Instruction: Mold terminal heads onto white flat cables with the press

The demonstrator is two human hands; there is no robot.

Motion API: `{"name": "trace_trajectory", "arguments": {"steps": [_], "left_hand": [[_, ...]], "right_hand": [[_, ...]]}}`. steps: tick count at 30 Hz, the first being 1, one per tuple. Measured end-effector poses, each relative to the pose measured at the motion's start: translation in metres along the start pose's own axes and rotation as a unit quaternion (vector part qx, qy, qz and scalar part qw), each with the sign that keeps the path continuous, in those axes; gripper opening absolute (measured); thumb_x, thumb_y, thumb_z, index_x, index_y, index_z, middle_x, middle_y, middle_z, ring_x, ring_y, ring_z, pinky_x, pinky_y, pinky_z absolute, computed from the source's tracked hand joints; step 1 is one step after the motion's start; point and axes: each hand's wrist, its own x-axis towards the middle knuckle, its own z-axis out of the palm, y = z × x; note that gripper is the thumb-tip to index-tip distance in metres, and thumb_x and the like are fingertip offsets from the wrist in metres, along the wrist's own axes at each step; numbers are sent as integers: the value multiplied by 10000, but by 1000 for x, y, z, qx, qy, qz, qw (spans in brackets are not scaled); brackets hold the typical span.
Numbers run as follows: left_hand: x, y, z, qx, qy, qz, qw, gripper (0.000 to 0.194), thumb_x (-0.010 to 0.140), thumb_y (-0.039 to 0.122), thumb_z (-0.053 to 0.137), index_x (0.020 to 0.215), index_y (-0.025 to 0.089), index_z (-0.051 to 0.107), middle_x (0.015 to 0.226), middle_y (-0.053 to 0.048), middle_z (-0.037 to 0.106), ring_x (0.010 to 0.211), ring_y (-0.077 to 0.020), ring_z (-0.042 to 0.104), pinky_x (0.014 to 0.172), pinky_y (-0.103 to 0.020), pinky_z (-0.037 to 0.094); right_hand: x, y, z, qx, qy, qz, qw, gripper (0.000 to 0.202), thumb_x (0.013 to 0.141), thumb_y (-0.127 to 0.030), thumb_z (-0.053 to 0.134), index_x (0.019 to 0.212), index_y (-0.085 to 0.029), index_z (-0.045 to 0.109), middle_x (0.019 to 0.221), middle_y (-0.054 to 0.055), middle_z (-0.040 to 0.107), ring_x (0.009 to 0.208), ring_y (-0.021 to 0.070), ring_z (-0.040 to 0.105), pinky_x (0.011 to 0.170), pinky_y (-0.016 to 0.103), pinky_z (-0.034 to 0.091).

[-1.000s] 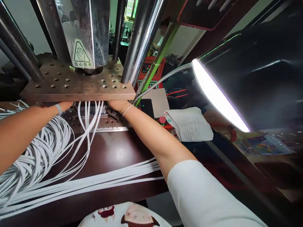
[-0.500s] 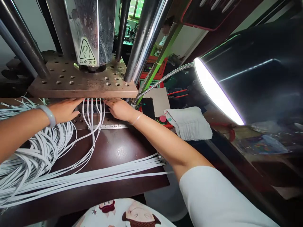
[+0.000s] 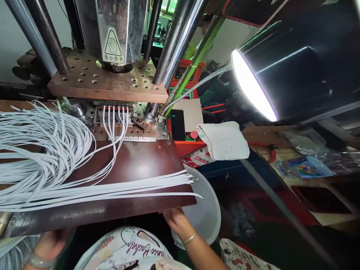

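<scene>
My left hand (image 3: 49, 245) is at the lower left, under the front edge of the brown table (image 3: 140, 161), its fingers blurred and partly hidden. Below the table's right front corner is my right hand (image 3: 176, 220); the tabletop hides its fingers. Several flat white cables (image 3: 114, 125) run up to the tooling under the upper press plate (image 3: 109, 92), their ends side by side in it. A big coil of white cables (image 3: 53, 142) lies on the left of the table. More white cables (image 3: 157, 181) stretch along the front, with metal ends at the right.
Steel columns (image 3: 180, 41) frame the press. To its right are a red control box (image 3: 180, 148) with a red button (image 3: 193, 135), a folded white cloth (image 3: 223, 140) and a lit lamp (image 3: 253, 86) on a bendable neck. A pale round bin (image 3: 206, 206) stands below the table's right end.
Both hands have left the cables at the press and come down below the table's front edge. The cables stay in the tooling, and the view has shifted a little.
</scene>
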Motion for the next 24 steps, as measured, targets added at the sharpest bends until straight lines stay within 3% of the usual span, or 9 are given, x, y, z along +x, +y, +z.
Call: {"name": "trace_trajectory", "arguments": {"steps": [2, 4, 12, 19, 21, 24], "left_hand": [[9, -10, 3, -53, 43, -1, 998, 554, 776, 305, 803, 1301, 426, 672, 1069, 38, 812, 905, -231, 789, 541, -186, 633], [11, -13, 5, -111, 62, -13, 992, 513, 826, 231, 734, 1316, 373, 686, 1042, 0, 820, 948, -252, 792, 624, -217, 669], [9, -7, 8, -151, 28, -8, 988, 497, 881, 133, 685, 1319, 370, 696, 1061, -24, 819, 1085, -272, 770, 811, -289, 680], [12, -7, 8, -138, 2, 8, 990, 487, 913, 114, 639, 1343, 340, 675, 1118, -23, 810, 1114, -251, 759, 847, -280, 670], [14, -7, 10, -125, -11, 19, 992, 470, 917, 136, 645, 1336, 348, 674, 1129, -17, 807, 1115, -238, 757, 865, -275, 662], [14, -10, 10, -97, -21, 25, 995, 393, 919, 231, 677, 1298, 335, 693, 1110, -21, 810, 1107, -240, 755, 883, -282, 654]], "right_hand": [[7, 16, 12, 142, 28, -30, 989, 727, 332, -759, 946, 799, -265, 688, 791, 9, 747, 754, 207, 678, 630, 329, 549], [12, 19, 15, 190, 32, -34, 981, 741, 310, -692, 986, 866, -290, 705, 891, 6, 772, 856, 227, 697, 683, 340, 569], [12, 16, 6, 185, -14, 9, 983, 767, 337, -704, 980, 908, -267, 714, 791, -17, 725, 693, 179, 629, 594, 305, 495], [13, 11, 12, 167, 15, 8, 986, 755, 293, -729, 967, 798, -255, 669, 758, -27, 706, 692, 169, 617, 585, 284, 501], [13, 10, 15, 83, 9, -34, 996, 744, 418, -861, 856, 790, -247, 660, 748, -6, 703, 684, 174, 615, 581, 292, 505], [4, 9, 19, -85, -8, -105, 991, 749, 723, -967, 500, 752, -234, 653, 657, 30, 665, 597, 176, 577, 565, 325, 511]]}}
